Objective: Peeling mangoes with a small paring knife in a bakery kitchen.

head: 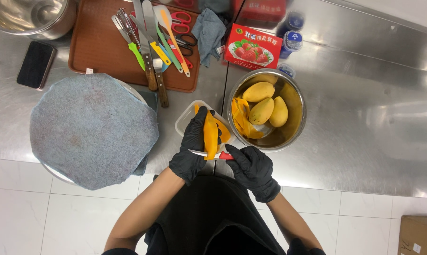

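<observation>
A person in a black apron stands at a steel counter [355,141], both hands in black gloves. The left hand [191,146] is curled around a peeled mango [210,134], gripping it upright so the orange flesh faces the blade. The right hand [252,167] is clenched on the red handle of a small knife [209,154], whose blade lies flat across the lower end of the fruit, touching it. The mango is held just above a clear plastic tub [187,120], placed, it seems, to catch what falls.

Just beside the tub, to the person's right, a steel bowl [296,101] holds three whole yellow mangoes [265,104] and a heap of peel [242,120], keeping fruit within easy reach of the knife hand. To the left, a round board draped with a grey cloth [93,130] overhangs the counter edge.

Farther back, a brown tray [98,47] carries a row of knives, a spatula and red scissors [181,21], laid handles toward the worker. A crumpled grey rag [209,30] and a red fruit carton [252,46] sit beyond the bowl, with a dark phone [36,63] and a large steel pot [31,16] at the far left.
</observation>
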